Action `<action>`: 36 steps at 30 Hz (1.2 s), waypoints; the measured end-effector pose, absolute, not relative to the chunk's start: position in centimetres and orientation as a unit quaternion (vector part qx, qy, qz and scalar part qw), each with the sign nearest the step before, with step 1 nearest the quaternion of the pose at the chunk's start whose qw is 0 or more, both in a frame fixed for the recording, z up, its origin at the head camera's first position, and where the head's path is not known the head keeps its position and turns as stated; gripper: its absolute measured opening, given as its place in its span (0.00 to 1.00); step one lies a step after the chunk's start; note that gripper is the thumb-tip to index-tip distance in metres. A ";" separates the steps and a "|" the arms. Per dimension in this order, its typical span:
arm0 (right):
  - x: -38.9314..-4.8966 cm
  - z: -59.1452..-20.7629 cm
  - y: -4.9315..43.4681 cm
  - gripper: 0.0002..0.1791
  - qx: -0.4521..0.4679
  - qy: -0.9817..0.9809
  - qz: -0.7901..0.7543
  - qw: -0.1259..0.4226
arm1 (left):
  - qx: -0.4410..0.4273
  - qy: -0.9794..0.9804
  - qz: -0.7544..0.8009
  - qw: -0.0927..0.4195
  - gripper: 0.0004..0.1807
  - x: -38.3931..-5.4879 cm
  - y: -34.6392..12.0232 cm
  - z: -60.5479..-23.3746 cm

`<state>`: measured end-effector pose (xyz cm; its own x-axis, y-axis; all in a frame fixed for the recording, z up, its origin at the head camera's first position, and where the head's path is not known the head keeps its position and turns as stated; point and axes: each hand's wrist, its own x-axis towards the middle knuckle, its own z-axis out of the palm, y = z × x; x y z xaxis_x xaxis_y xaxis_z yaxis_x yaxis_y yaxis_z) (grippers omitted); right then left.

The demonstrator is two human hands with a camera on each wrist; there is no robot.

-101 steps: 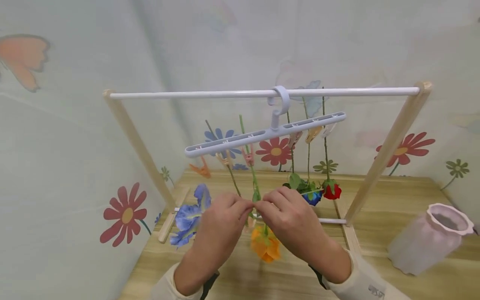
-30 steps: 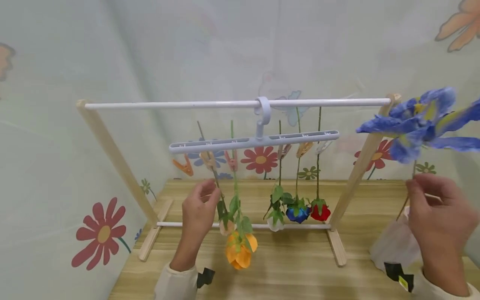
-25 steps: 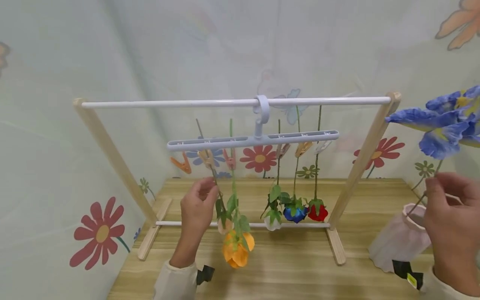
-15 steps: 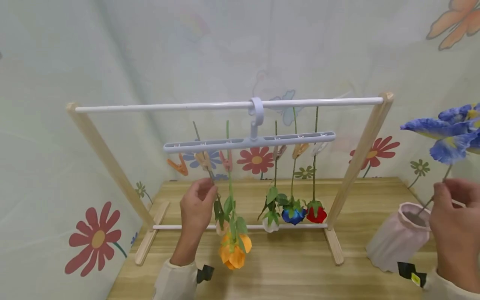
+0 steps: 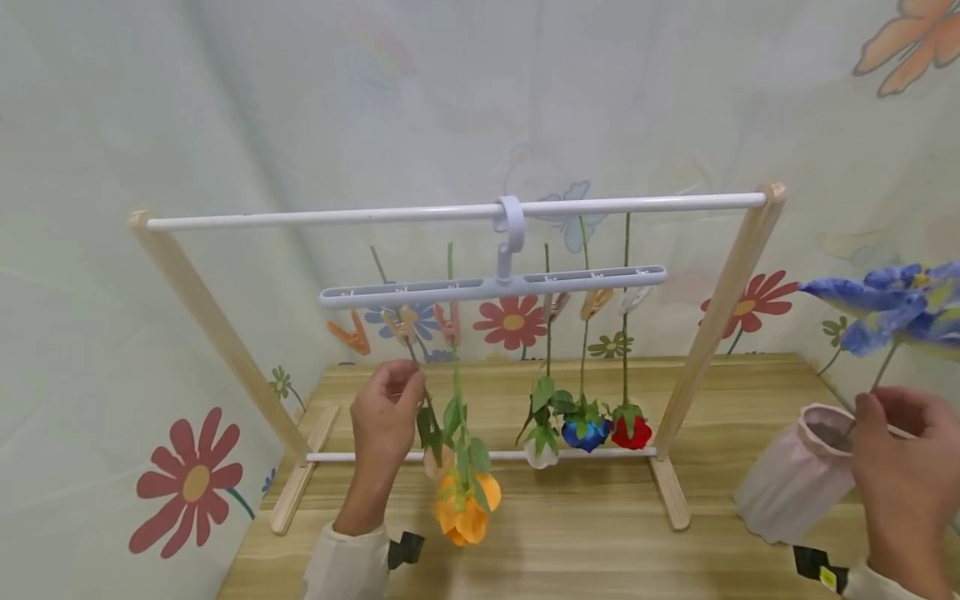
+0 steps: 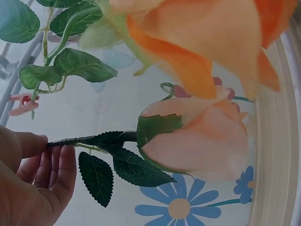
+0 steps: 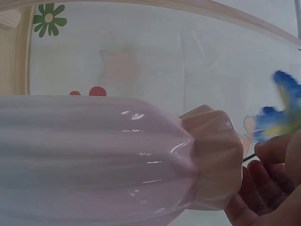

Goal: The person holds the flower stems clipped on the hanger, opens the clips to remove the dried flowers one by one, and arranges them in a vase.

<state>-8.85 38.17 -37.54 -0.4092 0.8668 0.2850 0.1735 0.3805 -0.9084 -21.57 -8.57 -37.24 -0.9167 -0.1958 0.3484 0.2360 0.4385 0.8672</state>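
Observation:
My left hand (image 5: 386,412) pinches the dark stem of a peach rose (image 6: 202,141), which hangs head down from a tan clip (image 5: 397,325) on the grey clip hanger (image 5: 420,292). An orange rose (image 5: 465,512) hangs beside it from a pink clip (image 5: 447,323). At the right, my right hand (image 5: 911,467) pinches the thin stem of a blue iris (image 5: 888,312), bloom upward. The iris stem's lower end goes into the mouth of the pale pink vase (image 5: 795,483), with the fingers close to the scalloped rim.
White, blue (image 5: 587,433) and red (image 5: 632,431) roses hang from clips on the hanger's right half. An orange clip (image 5: 351,332) at its left end holds nothing. The hanger hooks over the white rail (image 5: 322,217) of a wooden stand on the table (image 5: 585,533).
Earlier both hands met at the orange rose's stem, with the iris at the left. The right hand has carried the iris right and lowered its stem into the vase; the hanger now tilts less.

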 end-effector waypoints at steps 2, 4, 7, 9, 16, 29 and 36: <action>-8.8 -37.6 37.9 0.09 -0.369 -0.721 0.428 0.402 | -0.010 -0.822 -0.532 0.204 0.10 -21.4 -8.7 -37.2; -8.9 -37.5 37.7 0.09 -0.374 -0.713 0.429 0.409 | -0.010 -0.820 -0.535 0.204 0.10 -21.2 -8.8 -37.0; -8.7 -37.0 37.3 0.08 -0.399 -0.700 0.430 0.408 | -0.006 -0.819 -0.535 0.207 0.11 -20.9 -9.0 -36.8; -8.6 -36.5 37.0 0.07 -0.402 -0.692 0.430 0.417 | -0.004 -0.817 -0.536 0.210 0.12 -20.8 -9.0 -36.6; -7.9 -34.4 34.4 0.13 -0.400 -0.684 0.434 0.429 | -0.016 -0.807 -0.557 0.195 0.12 -21.1 -8.0 -36.4; -9.8 -34.0 29.5 0.15 -0.253 -0.736 0.410 0.476 | -0.025 -0.818 -0.540 0.195 0.11 -21.3 -6.9 -36.5; -11.2 -33.6 26.2 0.12 -0.123 -0.781 0.406 0.458 | -0.026 -0.817 -0.538 0.205 0.10 -21.3 -6.7 -36.4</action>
<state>-11.17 26.18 -33.58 -0.5509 0.5636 0.6156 -0.1797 0.6402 -0.7469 -21.30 -6.74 -36.40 -0.9143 -0.1789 0.3633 0.2629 0.4203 0.8685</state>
